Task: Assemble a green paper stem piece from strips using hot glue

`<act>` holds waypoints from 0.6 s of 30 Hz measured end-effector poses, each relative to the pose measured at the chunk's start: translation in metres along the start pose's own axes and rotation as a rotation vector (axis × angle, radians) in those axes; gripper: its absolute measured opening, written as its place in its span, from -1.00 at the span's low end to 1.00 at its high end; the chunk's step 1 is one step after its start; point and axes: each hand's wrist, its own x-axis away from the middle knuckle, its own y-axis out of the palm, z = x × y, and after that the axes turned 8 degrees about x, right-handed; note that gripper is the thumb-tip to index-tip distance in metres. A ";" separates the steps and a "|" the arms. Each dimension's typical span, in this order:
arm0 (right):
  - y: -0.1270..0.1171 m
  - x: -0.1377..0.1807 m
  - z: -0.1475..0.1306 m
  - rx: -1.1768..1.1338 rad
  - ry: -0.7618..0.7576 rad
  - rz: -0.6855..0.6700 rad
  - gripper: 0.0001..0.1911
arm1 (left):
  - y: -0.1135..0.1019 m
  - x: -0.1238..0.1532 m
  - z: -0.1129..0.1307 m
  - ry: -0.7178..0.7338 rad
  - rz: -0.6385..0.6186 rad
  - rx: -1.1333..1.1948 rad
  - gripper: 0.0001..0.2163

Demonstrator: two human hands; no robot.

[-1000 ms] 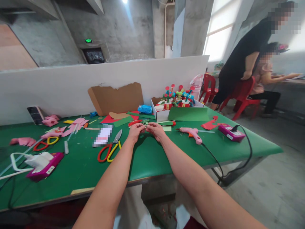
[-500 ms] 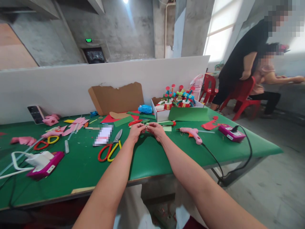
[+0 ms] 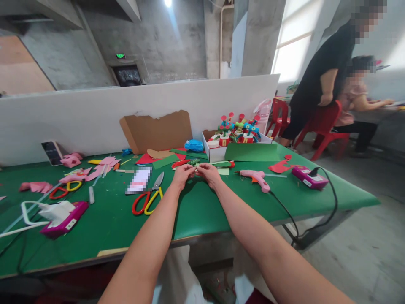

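Observation:
Over the middle of the green table, my left hand and my right hand meet with bent fingertips. Both pinch a small pale-green piece, mostly hidden by the fingers; its exact kind is too small to make out. Just behind the fingertips lies a dark-green folded zigzag strip, beside a red-handled tool. To the left of my left hand, large scissors with one red and one yellow handle rest on the table. A pink glue gun lies right of my right hand.
Behind are a white box of paper figures, green card and a blue packet. Purple power strips sit at both sides, with cords. Pink scraps and smaller scissors lie left. Two people are at the far right.
My hands stay together over the same spot, the fingers barely shifted. The whole view has moved slightly to the left. At the far right, the seated person's head and arm have moved.

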 end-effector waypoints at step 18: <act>0.003 0.004 -0.004 -0.017 0.002 -0.001 -0.67 | -0.002 -0.001 -0.001 -0.010 0.016 0.019 -0.60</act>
